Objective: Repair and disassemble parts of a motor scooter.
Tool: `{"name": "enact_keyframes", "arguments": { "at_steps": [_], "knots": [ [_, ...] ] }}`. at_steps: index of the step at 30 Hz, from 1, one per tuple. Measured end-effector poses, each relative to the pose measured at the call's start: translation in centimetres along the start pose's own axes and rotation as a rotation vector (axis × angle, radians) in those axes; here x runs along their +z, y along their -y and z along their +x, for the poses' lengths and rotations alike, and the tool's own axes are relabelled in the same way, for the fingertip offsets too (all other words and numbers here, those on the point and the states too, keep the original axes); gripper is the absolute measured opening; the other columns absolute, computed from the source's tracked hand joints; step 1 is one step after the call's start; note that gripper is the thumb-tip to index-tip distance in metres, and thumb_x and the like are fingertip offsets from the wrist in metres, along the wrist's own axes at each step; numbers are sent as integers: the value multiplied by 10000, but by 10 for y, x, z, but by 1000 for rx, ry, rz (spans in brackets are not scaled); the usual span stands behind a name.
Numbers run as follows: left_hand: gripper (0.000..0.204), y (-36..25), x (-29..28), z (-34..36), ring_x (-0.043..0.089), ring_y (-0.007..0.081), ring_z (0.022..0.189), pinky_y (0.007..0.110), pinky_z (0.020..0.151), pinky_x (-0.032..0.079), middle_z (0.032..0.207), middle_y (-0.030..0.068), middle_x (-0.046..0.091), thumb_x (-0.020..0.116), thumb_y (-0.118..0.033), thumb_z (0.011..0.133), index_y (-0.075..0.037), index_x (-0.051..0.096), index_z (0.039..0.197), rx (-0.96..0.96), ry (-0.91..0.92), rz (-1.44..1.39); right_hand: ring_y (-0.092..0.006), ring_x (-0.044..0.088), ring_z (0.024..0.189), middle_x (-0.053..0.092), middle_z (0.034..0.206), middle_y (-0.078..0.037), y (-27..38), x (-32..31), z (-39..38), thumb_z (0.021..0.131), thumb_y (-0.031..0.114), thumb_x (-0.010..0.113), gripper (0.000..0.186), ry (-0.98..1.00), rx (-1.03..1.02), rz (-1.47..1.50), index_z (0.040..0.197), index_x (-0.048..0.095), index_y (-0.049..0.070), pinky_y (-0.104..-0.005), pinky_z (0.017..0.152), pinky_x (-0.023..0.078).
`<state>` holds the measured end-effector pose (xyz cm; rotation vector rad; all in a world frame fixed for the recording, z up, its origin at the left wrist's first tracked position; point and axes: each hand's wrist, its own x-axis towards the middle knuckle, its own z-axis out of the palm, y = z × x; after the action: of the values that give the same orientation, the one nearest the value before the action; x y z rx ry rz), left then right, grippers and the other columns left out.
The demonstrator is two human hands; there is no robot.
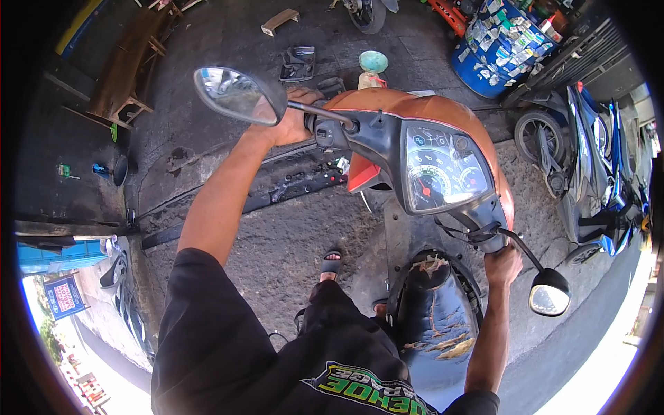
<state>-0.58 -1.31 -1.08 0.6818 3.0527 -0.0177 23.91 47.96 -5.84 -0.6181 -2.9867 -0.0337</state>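
An orange scooter (415, 105) stands at my front right, its handlebar turned at an angle. My left hand (294, 117) is wrapped round the left grip, partly behind the oval left mirror (238, 95). On the other side my right hand (503, 266) closes round the right grip, beside the smaller right mirror (549, 293). Between them lies the instrument panel (449, 168) with its dials. The black seat (437, 311) has torn, peeling patches. I stand on the scooter's left side, one sandalled foot (332, 263) on the rough ground.
A blue drum (494, 52) covered in labels stands at the far right. Parked motorcycles (595, 173) line the right side. A wooden bench (131, 69) is at the far left. Ahead lie a small stool (280, 21), a tray (297, 63) and a green bowl (373, 61).
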Motion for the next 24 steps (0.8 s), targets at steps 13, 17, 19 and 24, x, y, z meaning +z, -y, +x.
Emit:
{"name": "enact_keyframes", "arguments": {
  "at_steps": [13, 17, 19, 24],
  "knots": [
    [703, -8, -12, 2, 467, 273, 1344, 402, 1147, 371, 1439, 90, 514, 711, -421, 769, -142, 518, 1385, -23, 69, -82, -462, 658, 880, 679, 960, -273, 4, -6, 3, 710, 183, 662, 468, 80, 53, 17, 1146, 645, 14, -531, 770, 532],
    [713, -9, -12, 0, 466, 284, 1342, 400, 1150, 370, 1431, 107, 515, 736, -382, 750, -132, 520, 1383, -27, 64, -82, -472, 657, 861, 681, 946, -279, 6, -8, 2, 709, 176, 668, 499, 79, 33, 23, 1178, 625, 9, -531, 767, 531],
    [716, -9, -13, -1, 464, 287, 1342, 400, 1150, 371, 1430, 112, 515, 742, -372, 745, -129, 521, 1381, -30, 66, -84, -480, 655, 855, 678, 940, -286, 8, -15, 4, 713, 176, 676, 501, 75, 20, 50, 1181, 620, 6, -531, 768, 531],
    [720, -13, -19, 0, 462, 289, 1345, 406, 1151, 372, 1431, 114, 514, 740, -384, 745, -127, 522, 1382, -22, 67, -89, -244, 686, 692, 701, 875, -126, -16, -35, 49, 617, 137, 858, 641, 868, 56, 695, 1213, 637, 59, -372, 551, 557]
  ]
}}
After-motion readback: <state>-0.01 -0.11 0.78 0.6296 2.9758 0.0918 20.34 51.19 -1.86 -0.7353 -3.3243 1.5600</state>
